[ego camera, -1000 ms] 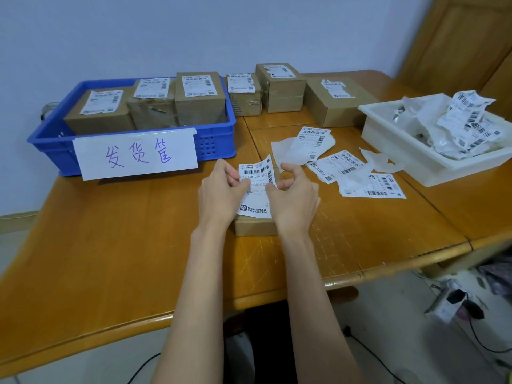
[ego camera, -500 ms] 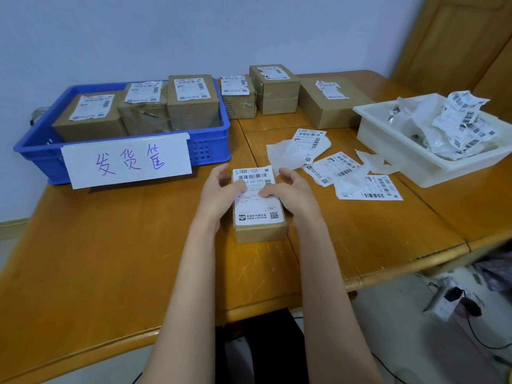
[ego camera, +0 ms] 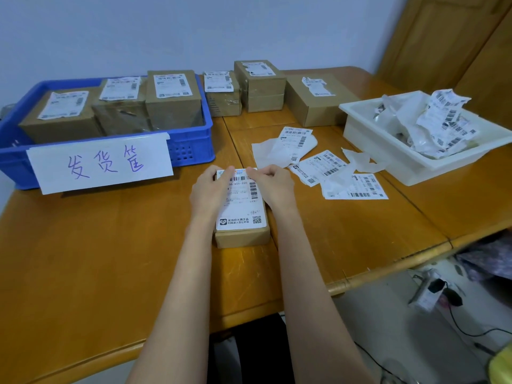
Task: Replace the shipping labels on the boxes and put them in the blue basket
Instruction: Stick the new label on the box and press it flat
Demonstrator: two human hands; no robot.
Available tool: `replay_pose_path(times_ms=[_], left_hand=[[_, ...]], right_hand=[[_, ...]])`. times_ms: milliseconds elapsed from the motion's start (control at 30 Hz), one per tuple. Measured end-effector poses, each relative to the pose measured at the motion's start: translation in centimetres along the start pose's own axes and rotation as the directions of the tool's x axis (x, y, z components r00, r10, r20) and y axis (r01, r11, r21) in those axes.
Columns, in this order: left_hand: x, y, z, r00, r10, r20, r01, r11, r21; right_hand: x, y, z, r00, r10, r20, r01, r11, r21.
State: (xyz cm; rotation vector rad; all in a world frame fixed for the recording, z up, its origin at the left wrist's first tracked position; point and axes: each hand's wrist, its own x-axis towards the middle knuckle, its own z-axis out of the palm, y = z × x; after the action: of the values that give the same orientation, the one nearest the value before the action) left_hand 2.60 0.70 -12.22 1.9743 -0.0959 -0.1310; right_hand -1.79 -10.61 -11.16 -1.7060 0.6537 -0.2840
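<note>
A small cardboard box [ego camera: 242,237] lies on the wooden table in front of me. A white shipping label [ego camera: 241,209] lies flat on its top. My left hand [ego camera: 210,191] and my right hand [ego camera: 274,187] rest on either side of the label, and their fingertips press its far edge down onto the box. The blue basket [ego camera: 206,128] stands at the back left with three labelled boxes inside and a handwritten paper sign [ego camera: 99,162] on its front.
Three more labelled boxes [ego camera: 260,90] stand behind, to the right of the basket. Loose labels and backing paper [ego camera: 322,166] lie to the right of my hands. A white tray [ego camera: 388,153] of crumpled labels sits at the far right. Table edge runs near me.
A second ago both hands held the label curled above the box. It now lies flat on the box top, and my fingers have slid to its far edge.
</note>
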Motion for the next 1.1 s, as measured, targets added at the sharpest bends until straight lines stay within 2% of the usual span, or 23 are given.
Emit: replay_pose_path(times_ms=[133, 267, 467, 633, 767, 900, 1033, 1100], left_hand=[[0.2, -0.6, 0.1, 0.998, 0.045, -0.05, -0.046, 0.999, -0.023], [0.2, -0.7, 0.1, 0.997, -0.013, -0.073, 0.006, 0.995, -0.104], [-0.3, -0.1, 0.0, 0.995, -0.076, -0.062, 0.065, 0.983, -0.173], [0.1, -0.4, 0.1, 0.998, -0.024, -0.064, 0.015, 0.991, -0.133], [0.0, -0.3, 0.1, 0.998, -0.013, -0.062, 0.005, 0.992, -0.122], [0.1, 0.0, 0.1, 0.999, -0.042, -0.035, 0.039, 0.997, -0.072], [0.2, 0.3, 0.0, 0.999, -0.04, -0.002, 0.04, 0.999, 0.022], [0.3, 0.1, -0.1, 0.999, -0.032, -0.01, 0.032, 0.999, 0.027]], right_hand=[[0.2, 0.4, -0.1, 0.998, 0.005, -0.062, 0.0, 0.996, 0.085], [0.0, 0.3, 0.1, 0.998, -0.008, -0.06, 0.009, 1.0, 0.017], [-0.4, 0.0, -0.1, 0.996, -0.001, -0.084, 0.008, 0.996, 0.088], [-0.3, 0.1, 0.3, 0.997, -0.021, -0.077, 0.024, 0.999, 0.038], [-0.2, 0.2, 0.3, 0.991, -0.053, -0.125, 0.06, 0.997, 0.052], [-0.3, 0.6, 0.6, 0.978, -0.136, -0.159, 0.125, 0.989, -0.078], [-0.1, 0.1, 1.6, 0.983, -0.129, -0.13, 0.1, 0.973, -0.21], [0.1, 0.0, 1.5, 0.984, -0.118, -0.129, 0.096, 0.981, -0.169]])
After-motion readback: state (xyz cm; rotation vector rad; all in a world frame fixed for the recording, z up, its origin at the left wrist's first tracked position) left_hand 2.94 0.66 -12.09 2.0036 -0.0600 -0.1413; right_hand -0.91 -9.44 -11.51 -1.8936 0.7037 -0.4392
